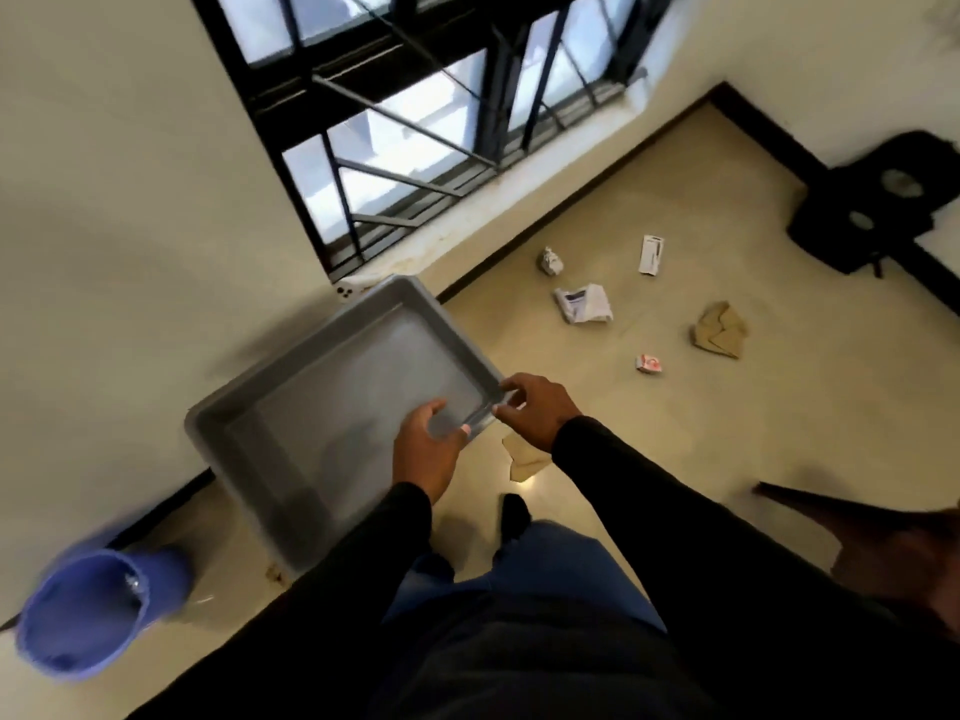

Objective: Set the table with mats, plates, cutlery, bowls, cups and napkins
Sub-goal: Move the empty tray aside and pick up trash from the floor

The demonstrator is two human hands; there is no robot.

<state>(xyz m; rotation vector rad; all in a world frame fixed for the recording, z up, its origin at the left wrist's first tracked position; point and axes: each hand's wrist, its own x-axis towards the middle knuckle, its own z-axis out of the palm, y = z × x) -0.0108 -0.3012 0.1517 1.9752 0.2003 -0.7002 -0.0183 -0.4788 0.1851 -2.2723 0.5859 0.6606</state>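
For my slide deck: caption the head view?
Both hands hold a grey tray by one edge above a littered floor.

Window (395, 122) daylight, heavy motion blur, warped wide-angle edges.

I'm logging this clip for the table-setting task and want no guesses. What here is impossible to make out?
Head view only:
- Whatever the left hand and right hand hold over the grey tub: small, motion-blurred, part covered by fingers.
- Blue bucket: smeared by motion, contents unreadable.
- Dark shape at the right edge: cut off, blurred.
- Floor litter: print too small.
- No table in frame.
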